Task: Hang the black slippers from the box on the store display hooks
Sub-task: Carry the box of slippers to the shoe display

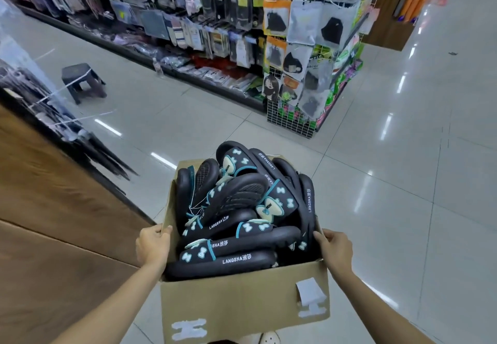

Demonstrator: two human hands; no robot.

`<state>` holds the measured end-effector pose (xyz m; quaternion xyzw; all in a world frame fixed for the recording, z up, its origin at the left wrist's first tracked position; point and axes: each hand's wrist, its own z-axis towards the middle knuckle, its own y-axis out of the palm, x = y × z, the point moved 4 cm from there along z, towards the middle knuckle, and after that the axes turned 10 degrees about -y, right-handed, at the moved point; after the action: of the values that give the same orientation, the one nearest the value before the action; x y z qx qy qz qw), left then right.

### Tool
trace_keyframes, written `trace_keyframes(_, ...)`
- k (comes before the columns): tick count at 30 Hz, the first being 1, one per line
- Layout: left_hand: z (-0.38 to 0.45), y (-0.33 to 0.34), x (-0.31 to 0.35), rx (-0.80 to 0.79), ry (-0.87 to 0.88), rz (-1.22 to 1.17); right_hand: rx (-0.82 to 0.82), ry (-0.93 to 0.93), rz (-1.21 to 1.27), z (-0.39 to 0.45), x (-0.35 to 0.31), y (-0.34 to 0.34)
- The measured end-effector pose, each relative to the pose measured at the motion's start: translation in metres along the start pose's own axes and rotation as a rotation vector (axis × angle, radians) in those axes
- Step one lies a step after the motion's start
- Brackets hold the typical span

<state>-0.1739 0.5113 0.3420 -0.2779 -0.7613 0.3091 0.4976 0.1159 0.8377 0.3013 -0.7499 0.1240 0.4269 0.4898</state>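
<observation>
Cardboard box (242, 300) gripped by left hand (152, 247), right hand (336, 247), glossy tiled floor (390, 182)

Black slippers (236, 209) with teal trim, pale bow motifs and white "LANGSHA" lettering lie heaped at mixed angles in an open brown cardboard box (242, 300), the topmost rising above its rim (some soles up, some on edge); white tape patches mark the box's near wall, and it is held above a tiled floor

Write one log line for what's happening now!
left hand: grips box edge | right hand: grips opposite edge | black slippers: piled inside | hung: none
</observation>
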Motion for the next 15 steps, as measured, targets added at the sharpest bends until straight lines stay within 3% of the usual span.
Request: trace_keyframes(15, 0.139, 0.086, 0.134, -0.058, -0.088, 0.023, -0.017, 0.015, -0.091, 0.207, -0.080, 0.037)
